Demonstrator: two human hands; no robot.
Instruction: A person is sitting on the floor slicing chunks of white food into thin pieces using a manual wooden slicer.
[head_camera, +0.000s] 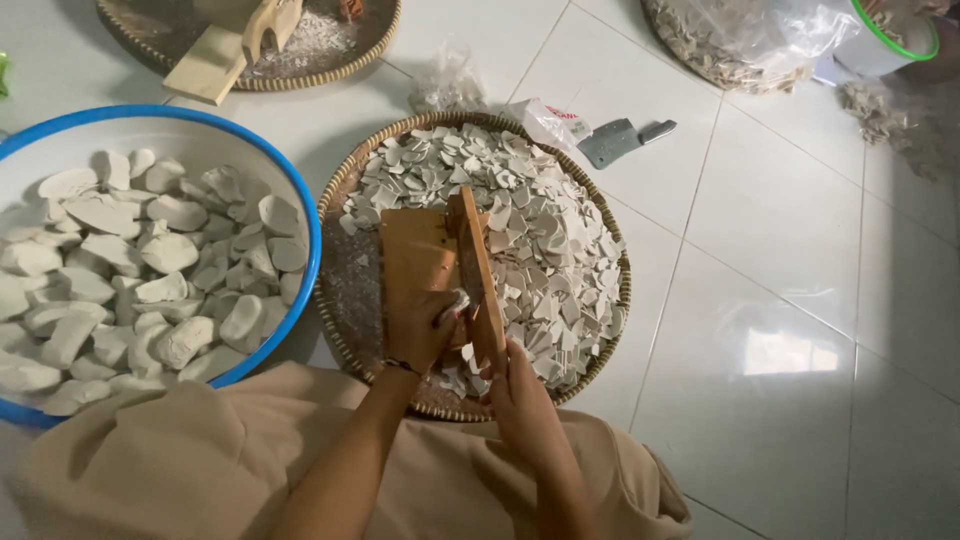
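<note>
Slicing pale lumps over a woven tray

Pressing against a wooden cutter (445, 262), the left hand (420, 325) grips a small pale lump (455, 303), though the fingers hide most of it and how it meets the blade cannot be made out; the right hand (520, 385) is closed around the near end of the upright wooden lever (478, 280), its fingertips out of sight behind the wood; both forearms are cut off by the bottom edge, above a lap covered in beige cloth (200, 460)

The cutter stands in a round woven tray (345, 190) on the white tiled floor (800, 300); the tray's right half is heaped with thin, pale grey broken slices (540, 220), while its left side shows bare weave dusted with powder; just left of it, a blue-rimmed white basin (310, 240) holds many chunky pale lumps (150, 270), partly cut off at the left edge

At the top, a second woven tray (300, 75) with another wooden cutter (240, 40) is cropped by the edge; a grey cleaver (615, 140) lies on the floor beside crumpled plastic bags (500, 100); at top right a clear bag of chips (740, 40) is only partly in view
</note>
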